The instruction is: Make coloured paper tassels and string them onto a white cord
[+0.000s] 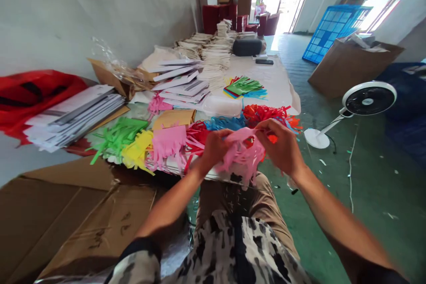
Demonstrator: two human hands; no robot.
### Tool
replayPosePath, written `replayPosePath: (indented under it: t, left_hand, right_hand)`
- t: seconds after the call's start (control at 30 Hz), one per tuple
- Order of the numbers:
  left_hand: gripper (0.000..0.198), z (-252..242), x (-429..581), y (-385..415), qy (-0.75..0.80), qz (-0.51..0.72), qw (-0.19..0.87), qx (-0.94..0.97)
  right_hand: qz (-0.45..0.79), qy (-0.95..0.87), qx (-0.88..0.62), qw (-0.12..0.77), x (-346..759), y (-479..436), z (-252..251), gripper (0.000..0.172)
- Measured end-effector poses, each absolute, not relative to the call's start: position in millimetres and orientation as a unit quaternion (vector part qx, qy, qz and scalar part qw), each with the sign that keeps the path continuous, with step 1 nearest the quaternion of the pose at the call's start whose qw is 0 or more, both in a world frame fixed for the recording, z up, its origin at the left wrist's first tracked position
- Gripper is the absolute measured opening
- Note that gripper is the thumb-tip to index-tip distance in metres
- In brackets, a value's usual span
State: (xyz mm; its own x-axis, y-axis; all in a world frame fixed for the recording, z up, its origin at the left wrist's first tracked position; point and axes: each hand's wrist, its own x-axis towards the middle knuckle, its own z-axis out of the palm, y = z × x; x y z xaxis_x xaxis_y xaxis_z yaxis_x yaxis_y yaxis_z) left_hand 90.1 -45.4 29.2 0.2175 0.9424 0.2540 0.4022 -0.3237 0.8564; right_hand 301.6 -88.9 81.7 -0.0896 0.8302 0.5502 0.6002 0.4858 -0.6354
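Both my hands hold a pink paper fringe in front of me, above my knees. My left hand pinches its left end with fingers closed. My right hand grips its upper right edge, fingers closed too. The cut strips hang down between the hands. Just behind lies a row of fringed paper piles on the table edge: green, yellow, pink, blue and red.
A long table carries stacked white envelopes, paper stacks, a black pouch and a phone. Flattened cardboard lies at my left. A white fan, a cardboard box and a blue crate stand on the green floor at right.
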Motion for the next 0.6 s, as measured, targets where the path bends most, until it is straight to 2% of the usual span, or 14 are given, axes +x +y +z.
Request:
replayPosePath:
  t: [0.17,0.23,0.3,0.4,0.47,0.53,0.6]
  left_hand:
    - [0.022,79.2,74.9,5.9,0.469,0.437,0.197,0.742]
    - [0.017,106.7,76.5,20.0,0.412,0.456,0.221,0.757]
    - [0.015,128.3,81.6,28.7,0.353,0.460,0.299,0.758]
    - [0.022,141.1,85.9,29.5,0.312,0.407,0.440,0.737]
    - [0.031,136.7,81.3,21.7,0.298,0.356,0.493,0.736]
    - [0.038,125.7,69.8,8.5,0.296,0.323,0.475,0.763]
    - [0.043,111.8,52.8,-7.5,0.318,0.293,0.385,0.815]
  right_hand:
    - [0.015,-0.762,-0.488,0.425,341.5,-54.2,107.4,0.011]
    - [-0.022,-0.772,-0.473,0.423,349.3,-46.0,126.6,0.014]
    - [-0.070,-0.773,-0.454,0.437,352.1,-44.8,147.1,0.018]
    - [-0.152,-0.773,-0.430,0.442,352.1,-55.9,167.3,0.023]
    - [-0.181,-0.787,-0.416,0.419,352.5,-69.2,165.7,0.025]
    - [-0.172,-0.815,-0.400,0.383,353.6,-85.0,149.7,0.026]
    - [-0.136,-0.834,-0.400,0.354,353.8,-102.3,121.0,0.028]
